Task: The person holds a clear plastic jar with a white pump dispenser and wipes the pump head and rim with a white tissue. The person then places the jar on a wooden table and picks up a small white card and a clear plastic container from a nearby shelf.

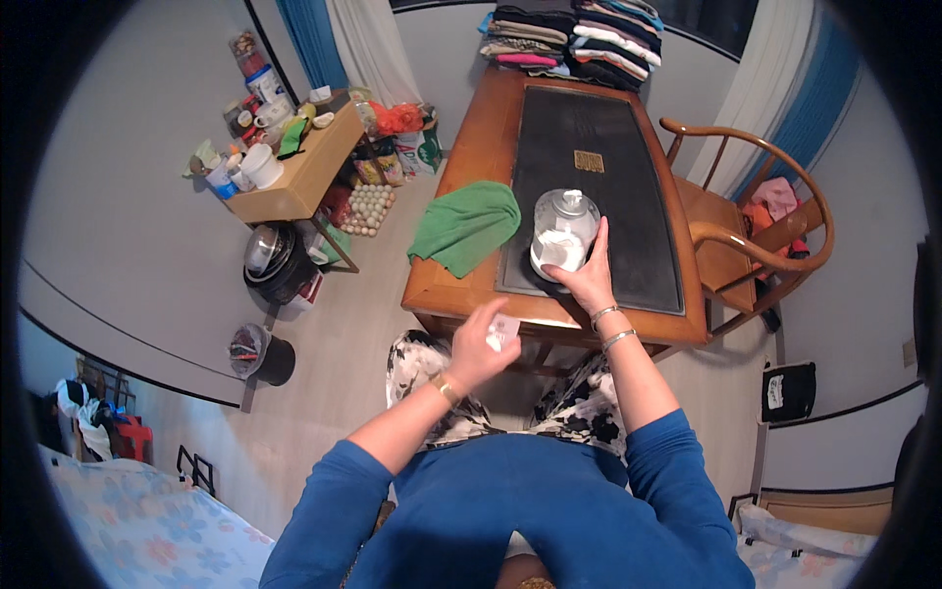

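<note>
A clear lidded jar [565, 232] with white contents stands on the dark inset top of the wooden table [434, 288]. My right hand [589, 276] is around its lower right side, thumb in front and fingers along the side. In front of the table edge, above my lap, my left hand [478, 346] holds a small whitish label or packet [503, 331] that bears writing. A green cloth [471, 227] lies on the table left of the jar, its front part near the table's left corner.
Folded clothes [574, 40] are stacked at the table's far end. A wooden armchair [736, 228] stands at the right. On the left are a side table [294, 184] crowded with jars and cups, a tray of eggs [368, 208], pots [272, 258] and a lined waste bin [272, 358].
</note>
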A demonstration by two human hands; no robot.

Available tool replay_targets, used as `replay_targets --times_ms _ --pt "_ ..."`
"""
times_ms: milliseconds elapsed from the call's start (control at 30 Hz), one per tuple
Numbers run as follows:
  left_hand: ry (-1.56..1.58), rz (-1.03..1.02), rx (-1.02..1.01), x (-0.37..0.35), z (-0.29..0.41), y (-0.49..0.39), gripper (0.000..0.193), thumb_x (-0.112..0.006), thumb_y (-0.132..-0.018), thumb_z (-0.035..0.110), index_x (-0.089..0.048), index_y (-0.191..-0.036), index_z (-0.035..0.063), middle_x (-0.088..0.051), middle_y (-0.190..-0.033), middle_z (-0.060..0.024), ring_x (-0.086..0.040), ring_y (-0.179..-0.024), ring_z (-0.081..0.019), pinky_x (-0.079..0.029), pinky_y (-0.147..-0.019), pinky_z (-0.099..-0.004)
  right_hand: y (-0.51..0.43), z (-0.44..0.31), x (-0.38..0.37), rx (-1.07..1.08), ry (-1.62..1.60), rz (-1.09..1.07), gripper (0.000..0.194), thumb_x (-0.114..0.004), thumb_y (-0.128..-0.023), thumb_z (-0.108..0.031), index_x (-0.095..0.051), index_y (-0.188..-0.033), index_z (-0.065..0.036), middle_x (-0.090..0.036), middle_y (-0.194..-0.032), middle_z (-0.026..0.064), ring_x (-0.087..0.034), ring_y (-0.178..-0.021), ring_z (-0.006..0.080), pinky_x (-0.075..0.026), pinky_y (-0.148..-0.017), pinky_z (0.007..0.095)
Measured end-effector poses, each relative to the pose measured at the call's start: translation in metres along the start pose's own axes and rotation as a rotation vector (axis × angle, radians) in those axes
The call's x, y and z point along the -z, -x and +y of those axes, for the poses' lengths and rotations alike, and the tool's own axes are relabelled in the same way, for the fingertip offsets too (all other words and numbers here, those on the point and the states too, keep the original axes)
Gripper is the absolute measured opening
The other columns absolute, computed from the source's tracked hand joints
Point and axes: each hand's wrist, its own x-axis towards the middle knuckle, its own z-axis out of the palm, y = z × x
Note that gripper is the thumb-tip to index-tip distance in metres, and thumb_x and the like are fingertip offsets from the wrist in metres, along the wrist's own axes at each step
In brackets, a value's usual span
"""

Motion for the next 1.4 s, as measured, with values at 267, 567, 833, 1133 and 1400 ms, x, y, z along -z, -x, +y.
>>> replay_targets --times_ms 267,567,833,1133,1400 --pt "0.640 0.188 0.551 0.045 0.009 0.023 0.036 -0.074 -0.086 0.010 -0.061 -0.119 0.0056 -0.065 -0.091 -0.0001 -0.060 -0.074 -0.0088 -0.051 -0.066 -0.0266 0.013 -0.057 -0.019 -0.204 -0.473 -0.126 0.080 -0.093 -0.067 -0.024 -0.048 -0.129 -0.002 -0.063 -0.125 0.0130 -0.063 -0.111 0.0194 -0.050 -0.098 0.0347" --pt "1.643 -0.011 0.556 0.107 0.037 -0.023 0.067 -0.058 -0.089 0.072 -0.062 -0.122 0.0142 -0.064 -0.079 -0.0009 -0.048 -0.050 -0.0121 -0.036 -0.044 -0.0261 0.046 -0.218 -0.039 0.077 -0.770 -0.456 0.081 -0.090 -0.073 -0.024 -0.043 -0.134 0.000 -0.063 -0.124 0.0149 -0.063 -0.112 0.0224 -0.052 -0.097 0.0365" --pt "1.657 0.174 0.549 0.121 0.063 -0.016 0.095 -0.049 -0.083 0.085 -0.044 -0.148 0.0153 -0.061 -0.130 -0.0162 -0.056 -0.056 -0.0192 -0.045 -0.047 -0.0307 0.054 -0.241 -0.050 0.122 -0.666 -0.523 0.081 -0.085 -0.079 -0.027 -0.040 -0.139 0.001 -0.061 -0.129 0.0176 -0.061 -0.117 0.0242 -0.050 -0.098 0.0385" --pt "2.081 -0.047 0.243 0.139 0.086 -0.039 0.097 -0.046 -0.086 0.082 -0.047 -0.141 0.0027 -0.063 -0.126 -0.0263 -0.053 -0.054 -0.0167 -0.043 -0.048 -0.0293 0.071 -0.231 -0.027 0.936 -0.296 0.070 0.072 -0.077 -0.084 -0.029 -0.047 -0.142 0.001 -0.053 -0.137 0.0208 -0.045 -0.136 0.0404 -0.036 -0.112 0.0499" --pt "1.842 0.344 0.628 0.127 0.108 -0.045 0.088 -0.036 -0.089 0.081 -0.061 -0.123 0.0044 -0.070 -0.097 -0.0112 -0.059 -0.059 -0.0200 -0.048 -0.051 -0.0307 0.079 -0.246 -0.018 0.993 -0.016 -0.129 0.051 -0.081 -0.076 -0.017 -0.065 -0.122 0.002 -0.059 -0.129 0.0203 -0.054 -0.124 0.0434 -0.041 -0.103 0.0511"
